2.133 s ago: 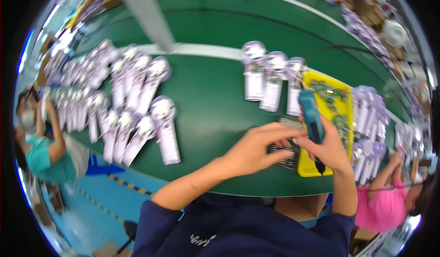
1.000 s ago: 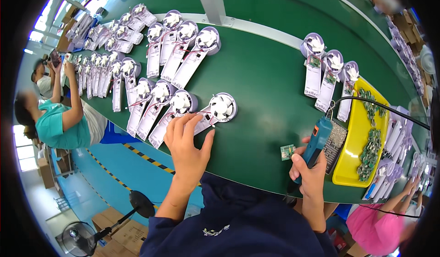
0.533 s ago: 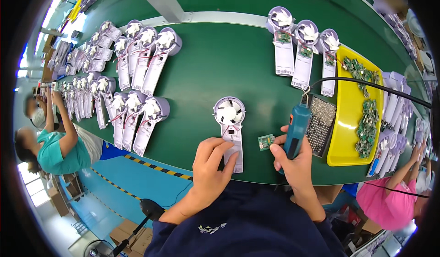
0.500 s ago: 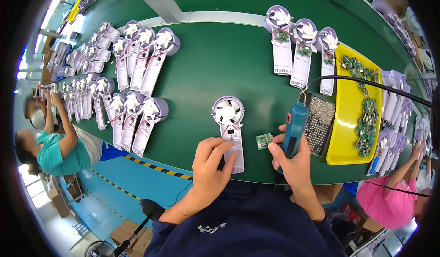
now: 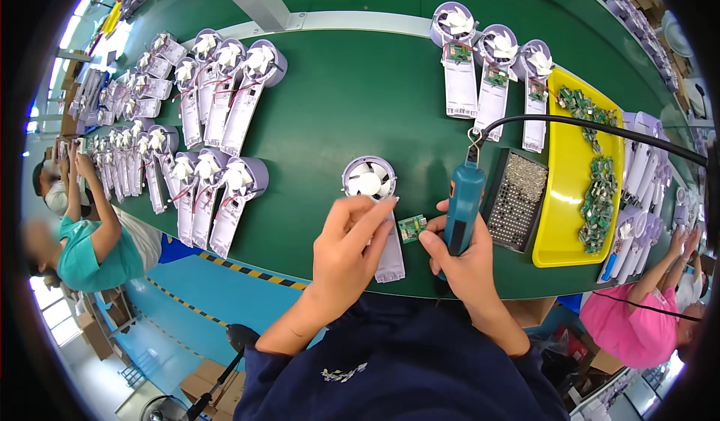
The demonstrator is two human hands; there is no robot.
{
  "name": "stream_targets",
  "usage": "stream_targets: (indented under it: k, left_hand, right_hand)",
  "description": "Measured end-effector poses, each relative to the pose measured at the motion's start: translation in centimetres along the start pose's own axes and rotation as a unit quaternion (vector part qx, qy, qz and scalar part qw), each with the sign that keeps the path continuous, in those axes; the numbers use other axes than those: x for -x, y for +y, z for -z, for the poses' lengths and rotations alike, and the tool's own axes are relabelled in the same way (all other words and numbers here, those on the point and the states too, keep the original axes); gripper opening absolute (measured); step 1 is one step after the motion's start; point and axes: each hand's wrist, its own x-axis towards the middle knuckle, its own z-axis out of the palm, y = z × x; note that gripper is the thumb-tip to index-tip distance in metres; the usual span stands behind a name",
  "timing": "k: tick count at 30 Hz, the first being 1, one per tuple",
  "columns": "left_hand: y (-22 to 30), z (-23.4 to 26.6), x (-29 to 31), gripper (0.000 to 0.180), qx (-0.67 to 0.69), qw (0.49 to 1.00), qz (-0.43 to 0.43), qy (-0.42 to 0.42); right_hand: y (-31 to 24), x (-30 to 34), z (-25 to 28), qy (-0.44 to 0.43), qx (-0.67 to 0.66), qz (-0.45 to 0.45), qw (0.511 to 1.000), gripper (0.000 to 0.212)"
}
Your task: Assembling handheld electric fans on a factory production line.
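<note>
A white and lilac handheld fan half [image 5: 389, 260] lies on the green workbench in front of me, its fan blades [image 5: 369, 179] facing up. Over its handle is my left hand [image 5: 346, 245], fingers bent and thumb a little apart, hiding the middle of the handle and its wires. My right hand [image 5: 469, 263] is wrapped round a teal electric screwdriver [image 5: 465, 196], whose black cable runs off to the right. Beside the fan, at the thumb and fingertips of that same hand, a small green circuit board [image 5: 412, 228] is held.
A dark tray of screws [image 5: 516, 199] and a yellow tray [image 5: 562, 226] with piles of circuit boards stand at right. Three fan halves with boards [image 5: 491, 113] lie at the back. Rows of fan halves [image 5: 225, 211] fill the left. Co-workers sit at both sides.
My right hand has brought the circuit board and screwdriver left, closer to the fan half. My left hand has risen from the handle toward the fan's head. The fan half has tilted slightly.
</note>
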Motion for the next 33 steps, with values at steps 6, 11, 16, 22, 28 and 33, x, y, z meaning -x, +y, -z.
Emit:
stream_targets:
  k: [6, 11, 16, 22, 28, 33]
  left_hand:
    - [0.0, 0.3, -0.5, 0.035, -0.039, 0.998, 0.038, -0.01]
    - [-0.1, 0.4, -0.3, 0.024, -0.02, 0.999, 0.023, -0.037]
    - [-0.7, 0.2, 0.2, 0.021, 0.013, 1.0, 0.022, 0.012]
    - [-3.0, -0.7, 2.1, 0.015, 0.065, 0.985, 0.103, 0.125]
    - [-2.9, -0.4, 1.9, 0.01, 0.111, 0.973, 0.182, 0.086]
    - [-3.3, -0.4, 2.1, 0.01, 0.161, 0.969, 0.17, 0.081]
  right_hand:
    - [-0.3, 0.0, -0.1, 0.009, 0.012, -0.004, 1.0, 0.047]
    - [-0.2, -0.3, -0.3, -0.006, 0.018, 0.008, 1.0, 0.052]
    - [-0.5, -0.4, -0.3, 0.006, 0.046, 0.006, 0.999, 0.053]
    - [-0.8, -0.8, -1.9, 0.01, 0.069, -0.003, 0.998, 0.048]
    - [-1.1, -1.1, -3.6, 0.006, 0.146, 0.015, 0.989, 0.03]
    - [-1.3, -1.0, -4.7, 0.033, 0.191, 0.038, 0.98, 0.029]
